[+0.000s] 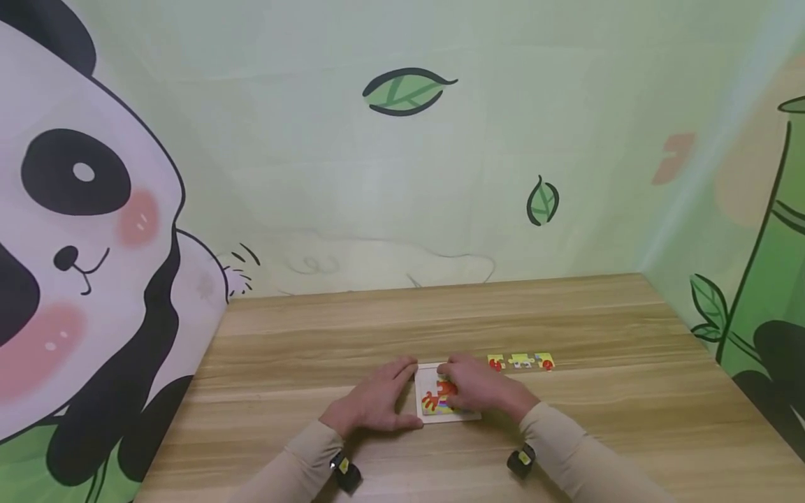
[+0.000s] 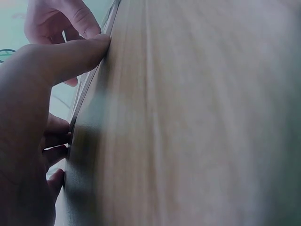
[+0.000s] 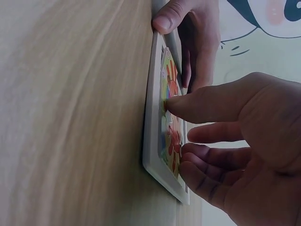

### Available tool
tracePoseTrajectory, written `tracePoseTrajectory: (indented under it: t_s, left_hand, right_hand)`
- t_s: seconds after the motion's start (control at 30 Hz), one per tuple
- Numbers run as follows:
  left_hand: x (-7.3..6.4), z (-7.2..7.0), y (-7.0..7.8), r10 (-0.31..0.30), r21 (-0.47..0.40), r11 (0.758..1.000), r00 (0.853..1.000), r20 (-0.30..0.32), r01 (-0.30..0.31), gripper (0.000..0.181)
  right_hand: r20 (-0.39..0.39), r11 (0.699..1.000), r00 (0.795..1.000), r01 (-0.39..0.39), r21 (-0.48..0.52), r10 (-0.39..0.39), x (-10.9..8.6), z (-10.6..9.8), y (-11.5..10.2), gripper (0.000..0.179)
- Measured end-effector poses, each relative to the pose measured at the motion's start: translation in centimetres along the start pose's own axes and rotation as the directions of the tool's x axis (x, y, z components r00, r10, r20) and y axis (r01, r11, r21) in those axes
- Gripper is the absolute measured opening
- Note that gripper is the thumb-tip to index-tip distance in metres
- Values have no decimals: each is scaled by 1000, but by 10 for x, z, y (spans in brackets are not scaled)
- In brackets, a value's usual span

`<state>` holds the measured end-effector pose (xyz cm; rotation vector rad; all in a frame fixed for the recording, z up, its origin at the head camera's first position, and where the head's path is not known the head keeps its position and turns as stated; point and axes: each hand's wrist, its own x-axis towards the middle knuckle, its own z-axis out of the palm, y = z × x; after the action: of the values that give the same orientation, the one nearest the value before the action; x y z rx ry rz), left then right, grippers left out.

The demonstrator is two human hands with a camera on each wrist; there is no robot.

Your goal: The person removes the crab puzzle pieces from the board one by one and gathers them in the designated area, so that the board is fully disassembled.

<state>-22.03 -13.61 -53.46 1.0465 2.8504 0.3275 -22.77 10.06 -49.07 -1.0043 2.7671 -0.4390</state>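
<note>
A small jigsaw puzzle board with a pale raised rim lies on the table, several red and yellow pieces joined inside it. Its upper left part shows bare backing. My left hand holds the board's left side, thumb at the near corner and fingers at the far one. My right hand reaches over from the right. In the right wrist view its thumb and curved fingertips touch opposite sides of the puzzle pieces. The hand hides the board's right part in the head view.
Beyond my right hand, a short row of loose puzzle pieces lies on the wooden table. A wall sheet printed with a panda and leaves rises behind the table's back edge.
</note>
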Motion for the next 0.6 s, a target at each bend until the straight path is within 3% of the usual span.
tracePoseTrajectory:
  t_s: [0.27, 0.6]
  left_hand:
    - [0, -1, 1, 8, -10, 1000, 1000, -4, -8, 102]
    - [1, -1, 1, 9, -15, 1000, 1000, 1, -9, 102]
  right_hand:
    - [45, 999, 998, -38, 9, 37, 2, 0, -2, 35]
    - [72, 998, 996, -61, 12, 60, 4, 2, -3, 42]
